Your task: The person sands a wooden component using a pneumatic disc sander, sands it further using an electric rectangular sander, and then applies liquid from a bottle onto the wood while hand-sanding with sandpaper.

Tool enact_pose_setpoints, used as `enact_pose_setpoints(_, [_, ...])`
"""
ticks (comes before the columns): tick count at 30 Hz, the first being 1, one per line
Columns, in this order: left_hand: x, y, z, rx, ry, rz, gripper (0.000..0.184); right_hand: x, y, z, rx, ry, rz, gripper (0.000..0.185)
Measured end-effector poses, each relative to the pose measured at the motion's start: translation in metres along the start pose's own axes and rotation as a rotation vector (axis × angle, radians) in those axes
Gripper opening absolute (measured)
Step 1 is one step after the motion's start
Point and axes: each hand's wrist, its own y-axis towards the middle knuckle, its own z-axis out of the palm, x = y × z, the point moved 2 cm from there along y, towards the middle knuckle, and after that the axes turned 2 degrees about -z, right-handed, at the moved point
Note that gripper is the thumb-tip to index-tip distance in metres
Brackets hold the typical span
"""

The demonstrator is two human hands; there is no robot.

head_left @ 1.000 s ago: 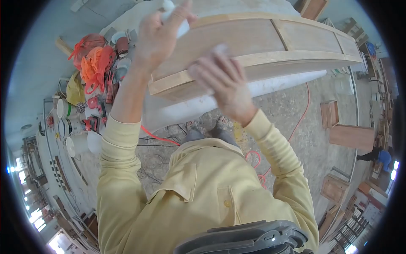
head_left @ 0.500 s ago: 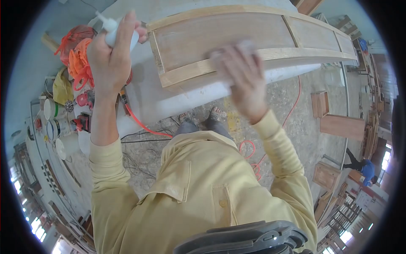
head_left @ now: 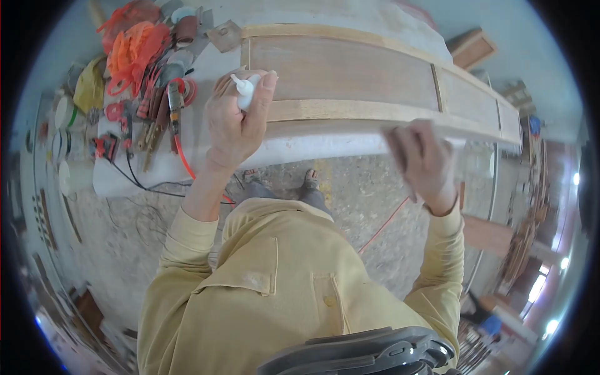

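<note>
My left hand [head_left: 240, 122] is wrapped round a small white squeeze bottle [head_left: 245, 94] with a pointed nozzle facing up and to the left. It hovers over the near left corner of a long wooden framed panel [head_left: 350, 65] that lies on the pale-covered bench. Crossbars divide the panel into sections. Smeared by motion, my right hand [head_left: 428, 159] is beside the panel's near edge, with its fingers partly bent. Whether anything is in those fingers cannot be made out.
Orange plastic bags [head_left: 134, 53], a yellow bag [head_left: 89, 84] and several hand tools crowd the bench's left end. An air tool [head_left: 175, 103] with a red hose lies there. Black cables [head_left: 153, 187] hang off the near edge. A wooden box [head_left: 475, 49] is beyond the panel.
The view has shifted. My left hand has moved right with the bottle, over the panel's corner. My right hand has left the panel's near rail and moved right, towards me.
</note>
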Motion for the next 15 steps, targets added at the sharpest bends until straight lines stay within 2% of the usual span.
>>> enact_pose_setpoints(1, [-0.002, -0.003, 0.003, -0.043, 0.018, -0.019, 0.020, -0.006, 0.004, 0.006, 0.001, 0.007, -0.050, 0.022])
enact_pose_setpoints(3, [-0.006, -0.009, 0.012, -0.076, 0.051, 0.045, 0.019, -0.017, 0.007, 0.023, 0.033, 0.328, -0.168, 0.028])
enact_pose_setpoints(4, [-0.007, -0.013, 0.015, -0.126, 0.074, 0.013, 0.019, -0.020, 0.009, 0.026, 0.052, 0.339, -0.227, 0.028])
enact_pose_setpoints(6, [-0.006, -0.014, 0.019, -0.170, 0.042, -0.078, 0.017, -0.026, 0.010, 0.031, 0.154, 0.342, -0.138, 0.030])
enact_pose_setpoints(8, [-0.004, -0.019, 0.024, -0.230, 0.057, -0.103, 0.016, -0.036, 0.018, 0.034, 0.127, 0.321, -0.287, 0.030])
enact_pose_setpoints(10, [0.005, -0.023, 0.031, -0.277, 0.054, -0.133, 0.017, -0.054, 0.019, 0.046, 0.162, 0.205, -0.279, 0.020])
enact_pose_setpoints(12, [0.012, -0.026, 0.036, -0.336, 0.314, 0.090, 0.021, -0.065, 0.022, 0.050, 0.141, 0.171, -0.349, 0.020])
enact_pose_setpoints(13, [0.012, -0.027, 0.039, -0.371, 0.321, 0.065, 0.021, -0.068, 0.025, 0.051, 0.100, 0.138, -0.387, 0.020])
enact_pose_setpoints(15, [0.012, -0.028, 0.043, -0.436, 0.573, 0.253, 0.020, -0.066, 0.027, 0.063, 0.075, 0.106, -0.503, 0.023])
